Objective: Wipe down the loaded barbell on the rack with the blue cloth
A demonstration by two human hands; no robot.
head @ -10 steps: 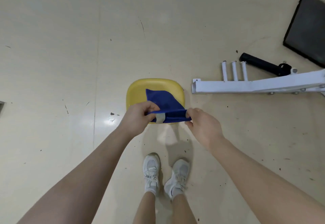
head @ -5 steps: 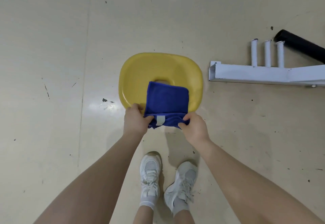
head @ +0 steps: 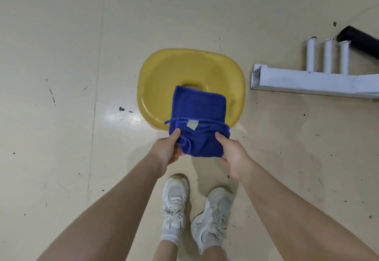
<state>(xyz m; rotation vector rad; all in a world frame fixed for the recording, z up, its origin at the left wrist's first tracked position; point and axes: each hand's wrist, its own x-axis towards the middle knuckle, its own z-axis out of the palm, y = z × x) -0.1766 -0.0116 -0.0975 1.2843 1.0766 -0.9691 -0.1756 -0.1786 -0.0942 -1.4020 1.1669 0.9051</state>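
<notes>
Both hands, left hand and right hand, fingers grasping the folded blue cloth above the yellow stool; loose folds likely to unravel; barbell unseen.

A single head-worn camera looks almost straight down from standing height, with wide-angle bending at the edges. The yellow stool seat sits just above the centre of the view and serves as landmark. Nearer the camera than the seat, the forearms reach in from the bottom edge. Right of the seat, the white metal frame runs off the right edge. No second view exists.
</notes>
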